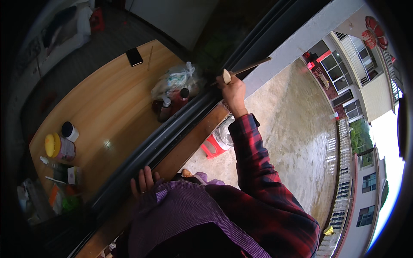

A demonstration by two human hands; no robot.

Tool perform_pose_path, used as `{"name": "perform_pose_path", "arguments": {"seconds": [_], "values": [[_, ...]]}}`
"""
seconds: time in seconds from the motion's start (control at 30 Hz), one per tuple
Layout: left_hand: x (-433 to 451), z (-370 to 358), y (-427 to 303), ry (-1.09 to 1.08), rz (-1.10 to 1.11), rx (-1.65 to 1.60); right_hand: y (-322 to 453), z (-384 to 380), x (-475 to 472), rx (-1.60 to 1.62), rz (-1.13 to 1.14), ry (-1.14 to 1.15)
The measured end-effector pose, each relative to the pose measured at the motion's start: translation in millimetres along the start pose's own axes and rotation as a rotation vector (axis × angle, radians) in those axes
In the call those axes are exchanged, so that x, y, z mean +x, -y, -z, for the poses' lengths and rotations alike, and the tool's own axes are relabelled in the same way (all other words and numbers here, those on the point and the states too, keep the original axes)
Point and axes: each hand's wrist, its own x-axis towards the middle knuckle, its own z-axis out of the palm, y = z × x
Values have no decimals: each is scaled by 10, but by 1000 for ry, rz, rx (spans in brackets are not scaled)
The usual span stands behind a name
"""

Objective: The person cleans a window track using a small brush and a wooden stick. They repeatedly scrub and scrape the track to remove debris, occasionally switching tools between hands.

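My right hand (235, 92) is at the upper end of a dark metal window frame (155, 138), closed around a thin wooden stick (253, 66). A pale, rounded piece (226, 76), seemingly wooden, shows at the same grip; whether it joins the stick cannot be told. The stick's far end points outward over a pale wall edge (290, 45). Lower down, my left hand (146, 182) rests with fingers spread at the frame, beside a brown wooden ledge (190, 138). It holds nothing visible, and a sleeve or apron covers part of it.
Beyond the frame, a wooden table (96, 106) bears a phone (134, 57), a thin stick (150, 58), a tied plastic bag (177, 79), dark-capped bottles (184, 95) and jars (64, 148). A red plastic stool (213, 148) stands outside on wet concrete (290, 129), under a clear-topped container (226, 132).
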Motion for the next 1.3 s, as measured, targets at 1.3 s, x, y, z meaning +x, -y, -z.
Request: {"name": "perform_pose_path", "arguments": {"seconds": [1.3], "values": [[-107,-43,-48,61,94,-126,203,-482,185,-547,187,278]]}}
